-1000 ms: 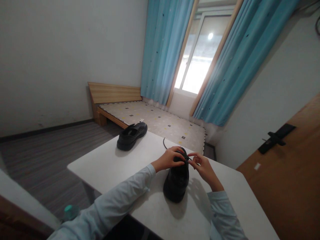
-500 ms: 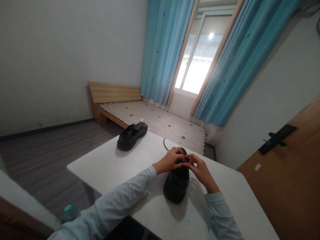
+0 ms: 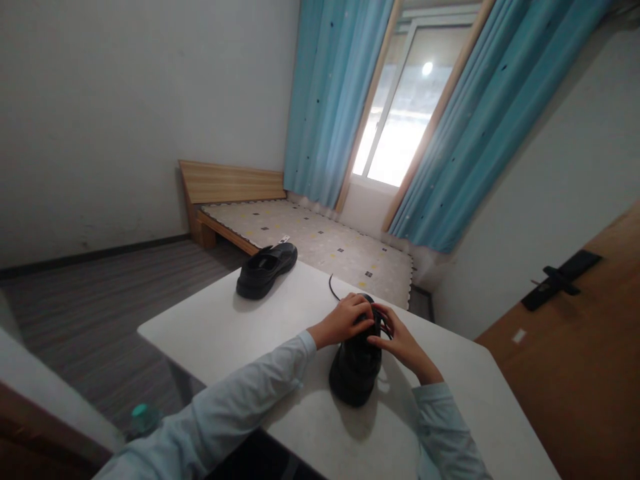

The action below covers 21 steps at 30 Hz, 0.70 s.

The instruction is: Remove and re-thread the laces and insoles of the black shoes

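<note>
A black shoe [image 3: 354, 380] stands on the white table [image 3: 200, 313] in front of me, its heel towards me. My left hand [image 3: 347, 319] is closed over the upper part of the shoe from the left, fingers curled at the lacing. From the right, my right hand [image 3: 400, 340] has its fingers bent around a black shoelace [image 3: 385, 325], which loops beside them. The fingertips partly hide the lacing. A loose lace end [image 3: 332, 288] curves up beyond my left hand. The second black shoe [image 3: 265, 272] sits apart at the table's far left edge.
Behind the table is a bed with a patterned mattress [image 3: 320, 233] and wooden headboard [image 3: 235, 183]. A wooden door with a black handle [image 3: 560, 280] stands at the right. A green bottle cap [image 3: 143, 417] shows at the lower left.
My right fingers have spread slightly and moved apart from the left ones, with a lace loop now showing at them. Both shoes stay in place on the table.
</note>
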Each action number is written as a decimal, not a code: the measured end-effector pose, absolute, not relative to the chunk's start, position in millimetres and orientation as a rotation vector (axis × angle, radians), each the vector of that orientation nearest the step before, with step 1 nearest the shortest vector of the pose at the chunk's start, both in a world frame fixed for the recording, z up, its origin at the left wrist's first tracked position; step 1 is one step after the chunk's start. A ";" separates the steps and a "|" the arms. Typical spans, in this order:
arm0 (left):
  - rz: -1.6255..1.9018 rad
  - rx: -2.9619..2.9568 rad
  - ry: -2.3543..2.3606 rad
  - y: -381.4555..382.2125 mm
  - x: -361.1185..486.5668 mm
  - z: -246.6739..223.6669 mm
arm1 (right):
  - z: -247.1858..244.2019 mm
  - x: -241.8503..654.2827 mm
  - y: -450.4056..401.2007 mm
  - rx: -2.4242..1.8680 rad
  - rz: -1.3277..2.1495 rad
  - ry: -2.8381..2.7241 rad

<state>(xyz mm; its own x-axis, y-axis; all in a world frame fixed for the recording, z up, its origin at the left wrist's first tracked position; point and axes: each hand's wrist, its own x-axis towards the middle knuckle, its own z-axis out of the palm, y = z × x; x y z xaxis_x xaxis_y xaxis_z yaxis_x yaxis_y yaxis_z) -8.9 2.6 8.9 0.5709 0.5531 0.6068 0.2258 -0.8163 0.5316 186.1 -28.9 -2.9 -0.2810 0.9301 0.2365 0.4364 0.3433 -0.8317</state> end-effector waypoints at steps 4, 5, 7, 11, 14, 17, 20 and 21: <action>1.193 2.082 0.611 -0.7 -10.5 16.6 | -5.4 186.5 -28.9 -1.205 0.894 -1.822; 1.222 1.968 0.596 -0.7 -10.8 18.4 | -4.9 186.2 -29.5 -1.208 0.901 -1.816; 1.268 1.728 0.510 0.3 -11.3 21.2 | -3.5 185.6 -31.1 -1.206 0.918 -1.810; 1.214 1.284 0.289 4.4 -12.9 24.5 | -2.3 185.7 -33.2 -1.199 0.947 -1.803; 1.137 1.157 0.258 6.4 -16.3 26.6 | -3.2 186.9 -33.4 -1.210 0.958 -1.781; 1.125 1.169 0.263 7.5 -20.0 28.2 | -4.2 188.1 -33.2 -1.215 0.973 -1.771; 1.142 1.212 0.276 8.8 -21.8 28.4 | -5.0 189.0 -32.5 -1.220 0.977 -1.774; 1.145 1.226 0.279 9.3 -21.9 28.2 | -5.2 189.2 -32.3 -1.221 0.974 -1.774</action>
<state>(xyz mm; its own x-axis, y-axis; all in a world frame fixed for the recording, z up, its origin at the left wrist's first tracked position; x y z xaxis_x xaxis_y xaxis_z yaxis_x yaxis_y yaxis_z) -21.9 9.3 28.2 0.4577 0.8012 0.3855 -0.5344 -0.0987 0.8395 189.2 -32.3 -5.2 -0.2558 0.9530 0.1623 0.3747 0.2525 -0.8921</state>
